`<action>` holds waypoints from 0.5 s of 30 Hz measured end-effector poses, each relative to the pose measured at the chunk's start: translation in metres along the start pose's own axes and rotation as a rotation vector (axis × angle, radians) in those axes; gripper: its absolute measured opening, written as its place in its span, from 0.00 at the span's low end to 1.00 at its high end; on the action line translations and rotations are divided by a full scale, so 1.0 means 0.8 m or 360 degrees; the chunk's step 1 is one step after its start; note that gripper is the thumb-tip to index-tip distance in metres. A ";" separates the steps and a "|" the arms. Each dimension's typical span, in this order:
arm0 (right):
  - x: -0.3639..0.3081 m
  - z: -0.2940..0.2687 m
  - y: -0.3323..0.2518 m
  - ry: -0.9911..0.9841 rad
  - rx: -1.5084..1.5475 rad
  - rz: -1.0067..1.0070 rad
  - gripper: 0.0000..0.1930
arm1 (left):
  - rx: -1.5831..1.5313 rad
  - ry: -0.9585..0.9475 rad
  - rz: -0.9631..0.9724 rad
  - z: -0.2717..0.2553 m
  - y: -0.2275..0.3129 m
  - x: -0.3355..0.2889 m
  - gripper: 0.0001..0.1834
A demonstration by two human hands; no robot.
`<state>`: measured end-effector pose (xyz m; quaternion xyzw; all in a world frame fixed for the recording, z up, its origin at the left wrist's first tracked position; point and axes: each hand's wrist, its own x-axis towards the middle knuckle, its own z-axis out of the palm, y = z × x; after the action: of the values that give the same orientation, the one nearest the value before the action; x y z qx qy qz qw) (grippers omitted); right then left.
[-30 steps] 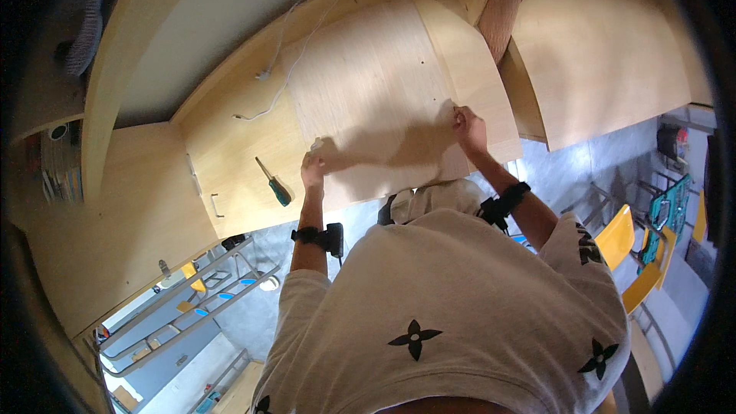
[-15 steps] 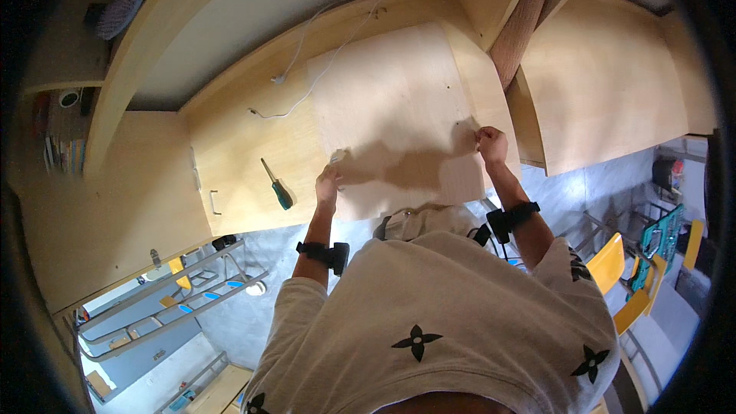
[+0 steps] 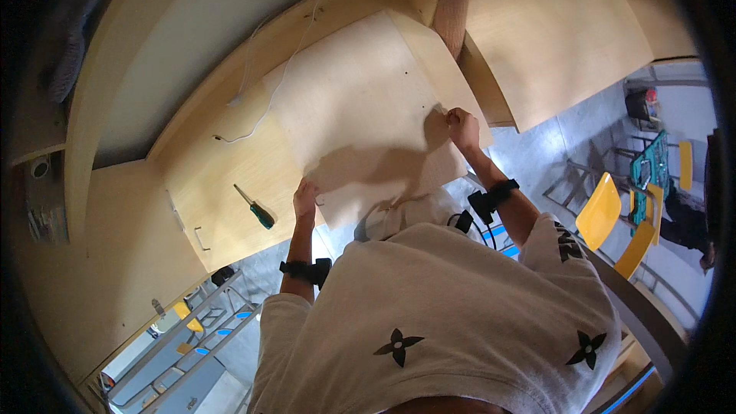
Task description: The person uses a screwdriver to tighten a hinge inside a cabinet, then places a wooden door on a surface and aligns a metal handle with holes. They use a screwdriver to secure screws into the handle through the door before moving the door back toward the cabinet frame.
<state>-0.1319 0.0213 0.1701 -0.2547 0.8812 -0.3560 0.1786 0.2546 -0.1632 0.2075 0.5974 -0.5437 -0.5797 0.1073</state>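
Note:
A thin, pale wooden board (image 3: 337, 84) lies on the yellowish wooden desk (image 3: 222, 176) in front of me, with shadows across its near half. My left hand (image 3: 305, 198) is closed at its left edge, near the front corner. On the opposite side, my right hand (image 3: 463, 127) has its fingers curled together at the right edge. Small dark holes or dots show on the board near that hand. To the left of my left hand lies a screwdriver (image 3: 256, 207) with a dark green handle, its shaft pointing away from me.
A white cable (image 3: 268, 107) trails over the desk and board. A wooden upright (image 3: 454, 8) and another desktop (image 3: 552, 46) stand at the right. Yellow chairs (image 3: 598, 211) and a teal case (image 3: 652, 165) are beyond. Part of a person in dark clothing (image 3: 686, 218) shows at the right rim.
The view has turned, so the desk sits further left and tilted. Both my hands stay at the board's edges. Part of another person has come into sight at the right.

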 end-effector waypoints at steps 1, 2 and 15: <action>-0.003 -0.007 0.001 -0.0016 0.0004 0.0078 0.07 | 0.0013 -0.0035 -0.0050 -0.002 -0.007 -0.001 0.13; -0.008 -0.010 0.011 -0.0005 0.0006 0.0102 0.07 | 0.0030 -0.0054 -0.0053 0.000 -0.015 -0.003 0.13; -0.109 -0.073 0.091 -0.0511 0.0795 0.0665 0.08 | 0.0183 -0.0232 0.0416 0.017 -0.014 -0.003 0.32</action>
<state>-0.1140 0.1480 0.1692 -0.0703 0.7608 -0.4715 0.4404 0.2497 -0.1504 0.1962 0.4832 -0.6553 -0.5705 0.1077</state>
